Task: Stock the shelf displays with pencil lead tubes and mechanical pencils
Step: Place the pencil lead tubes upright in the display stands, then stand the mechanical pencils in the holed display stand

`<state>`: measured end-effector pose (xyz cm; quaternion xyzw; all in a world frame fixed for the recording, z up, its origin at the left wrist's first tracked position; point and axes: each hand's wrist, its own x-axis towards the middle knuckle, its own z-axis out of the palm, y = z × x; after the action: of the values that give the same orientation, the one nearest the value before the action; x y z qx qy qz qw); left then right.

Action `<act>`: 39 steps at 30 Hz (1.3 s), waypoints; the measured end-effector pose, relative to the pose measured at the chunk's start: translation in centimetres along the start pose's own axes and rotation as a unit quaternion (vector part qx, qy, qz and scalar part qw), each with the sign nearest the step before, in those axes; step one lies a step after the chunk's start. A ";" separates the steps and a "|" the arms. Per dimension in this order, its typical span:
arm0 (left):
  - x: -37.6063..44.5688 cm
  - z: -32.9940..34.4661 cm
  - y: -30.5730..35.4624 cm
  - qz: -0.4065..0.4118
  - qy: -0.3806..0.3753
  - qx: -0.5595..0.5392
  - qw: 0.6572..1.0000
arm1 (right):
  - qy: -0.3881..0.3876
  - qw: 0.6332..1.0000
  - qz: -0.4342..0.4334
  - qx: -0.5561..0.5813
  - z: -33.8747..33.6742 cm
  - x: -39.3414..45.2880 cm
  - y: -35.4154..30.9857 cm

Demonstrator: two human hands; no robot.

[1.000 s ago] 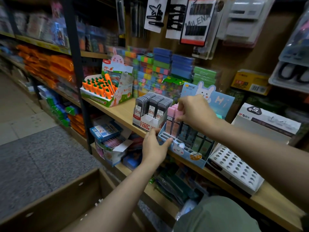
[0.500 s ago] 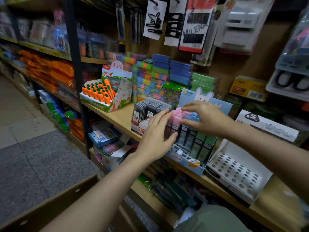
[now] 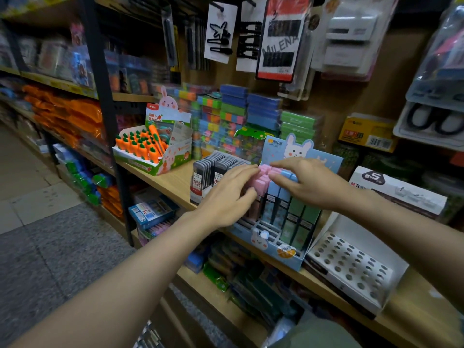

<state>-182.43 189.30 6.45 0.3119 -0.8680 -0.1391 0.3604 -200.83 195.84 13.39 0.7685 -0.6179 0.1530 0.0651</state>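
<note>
Shelving of pale wood (image 3: 173, 183) carries the display boxes, and two bare forearms reach over it from the lower edge of the view. The blue rabbit-printed display box (image 3: 273, 244) sits at the shelf's front edge, between a box of grey lead tubes (image 3: 213, 172) and a white tray with round holes (image 3: 351, 262). Inside the blue box, tall slim packs stand upright, long axes vertical, tops tilted slightly back toward the printed card: pink packs (image 3: 259, 178) at the left, blue packs (image 3: 276, 194) next, green packs (image 3: 301, 217) at the right. The left hand (image 3: 226, 197) comes in palm-down, wrist low, its fingers straight and held close together, tips touching the left side of the pink tops. The right hand (image 3: 303, 182) arches over the blue packs, back of the hand up, its fingers gently bent and slightly spread, tips resting on the pink tops from the right. The pink tops lie between the two sets of fingertips. Motion blur hides whether either thumb grips a pack. A carrot-themed box (image 3: 153, 151) stands farther left.
</note>
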 end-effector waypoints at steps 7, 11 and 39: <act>2.2 -0.2 -0.5 0.003 -0.054 0.072 0.996 | -0.071 0.997 -0.014 -0.013 1.1 0.0 -0.1; 1.2 -0.5 -0.3 -0.002 -0.056 0.047 0.997 | -0.072 0.997 0.001 0.005 0.9 -0.1 -0.6; -43.7 8.1 -17.3 -0.813 0.095 -0.034 0.574 | -0.454 0.879 0.056 0.136 42.8 -8.9 -24.5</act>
<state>-156.69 204.16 -30.82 0.8854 -0.2054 -0.3731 0.1865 -172.13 197.28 -27.66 0.7188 -0.5952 -0.1263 -0.3364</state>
